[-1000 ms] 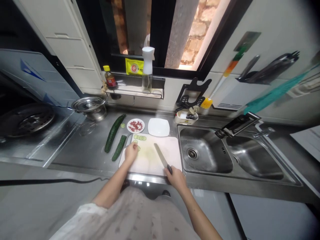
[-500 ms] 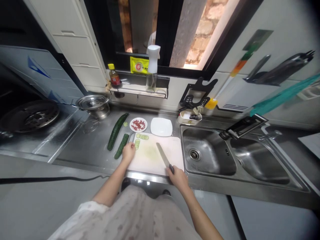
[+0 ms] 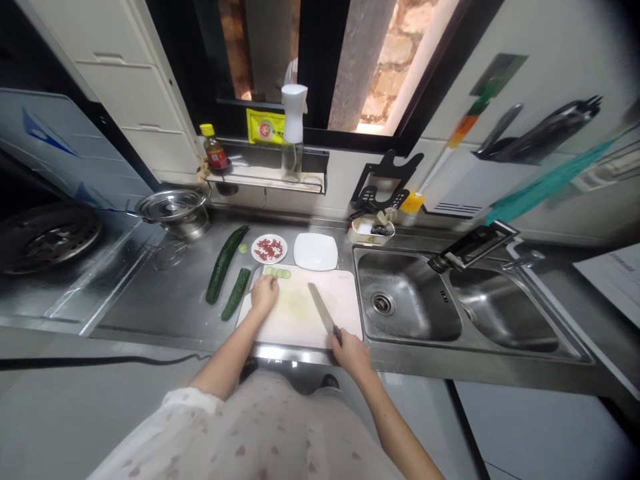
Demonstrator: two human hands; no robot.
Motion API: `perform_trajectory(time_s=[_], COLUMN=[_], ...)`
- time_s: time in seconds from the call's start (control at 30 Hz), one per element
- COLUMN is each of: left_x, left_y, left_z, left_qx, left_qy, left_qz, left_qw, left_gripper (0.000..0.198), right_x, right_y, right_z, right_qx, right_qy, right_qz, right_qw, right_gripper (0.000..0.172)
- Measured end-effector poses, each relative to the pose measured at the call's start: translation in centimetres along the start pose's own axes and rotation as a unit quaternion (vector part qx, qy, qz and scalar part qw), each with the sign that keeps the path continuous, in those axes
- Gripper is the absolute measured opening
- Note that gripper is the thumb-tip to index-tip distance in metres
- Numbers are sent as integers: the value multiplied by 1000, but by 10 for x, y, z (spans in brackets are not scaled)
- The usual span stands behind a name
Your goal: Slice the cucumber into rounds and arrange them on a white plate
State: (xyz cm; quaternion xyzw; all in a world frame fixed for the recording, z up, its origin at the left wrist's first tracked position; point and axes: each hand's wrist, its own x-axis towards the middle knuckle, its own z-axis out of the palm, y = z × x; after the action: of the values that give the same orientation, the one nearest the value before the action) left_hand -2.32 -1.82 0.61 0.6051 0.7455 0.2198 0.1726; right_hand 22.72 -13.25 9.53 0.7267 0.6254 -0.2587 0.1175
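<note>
My right hand is closed round the black handle of a kitchen knife. The blade lies low over the right half of the white cutting board, pointing away from me. Near the board's left edge, my left hand has its fingers curled over the nearer cucumber slices, which it hides. A short row of pale green cucumber slices shows just beyond the fingers. Left of the board lie a cut piece of cucumber and a longer cucumber.
Behind the board stand a plate of chopped red bits and a white square plate. A lidded steel pot is at the back left. The double sink lies right. A rack holds bottles above the counter.
My left hand has shifted right, from beside the nearer cucumber slices to over them, hiding them. The knife stays in my right hand with little movement. The view has turned slightly.
</note>
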Motion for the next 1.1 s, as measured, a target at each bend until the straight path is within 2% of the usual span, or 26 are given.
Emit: perform_trajectory(time_s=[0.2,0.4,0.6,0.7,0.8,0.93,1.1], left_x=[27,37,39,39,35,23,2], left_y=[20,28,30,32,35,38,36], left_z=[2,3,7,7,5,5,14], left_qx=[43,96,95,72,23,-68,-101], left_qy=[-50,-83,-69,-58,-60,-85,-118], left_qz=[41,56,57,41,-5,-69,-93], left_qw=[997,990,991,995,998,992,983], left_gripper=[35,32,29,22,16,13,12], right_x=[2,4,5,4,4,6,4], right_y=[1,4,4,4,4,5,5], right_z=[4,8,9,8,8,10,8], right_qx=[0,-8,-7,-7,-5,-1,-2], right_qy=[1,7,5,4,7,12,13], right_qz=[3,-2,-2,-1,-3,-8,-18], right_qw=[1000,1000,1000,1000,1000,1000,1000], right_gripper=[35,36,37,36,36,36,36])
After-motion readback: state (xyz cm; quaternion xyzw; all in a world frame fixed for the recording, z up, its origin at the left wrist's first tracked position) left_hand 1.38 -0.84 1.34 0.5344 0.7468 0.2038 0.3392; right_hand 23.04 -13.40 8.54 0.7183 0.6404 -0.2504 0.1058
